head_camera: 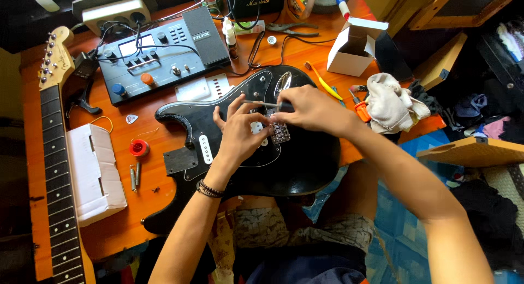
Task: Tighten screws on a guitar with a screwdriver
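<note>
A black electric guitar body [305, 164] with a black pickguard lies across the orange table [117, 224] in front of me. My right hand [311, 109] grips a thin screwdriver [262, 104], its shaft pointing left over the pickguard. My left hand [240, 134] rests on the pickguard with fingers spread, its fingertips beside the metal bridge [280, 132] and touching the screwdriver shaft. A white pickup [206, 148] shows left of my left hand.
A detached guitar neck [54, 153] lies along the table's left edge, next to a white box [95, 172]. A black effects pedalboard [158, 52], a red solder spool [139, 148], an open white carton [355, 46], a rag [390, 104] and pliers [292, 28] surround the body.
</note>
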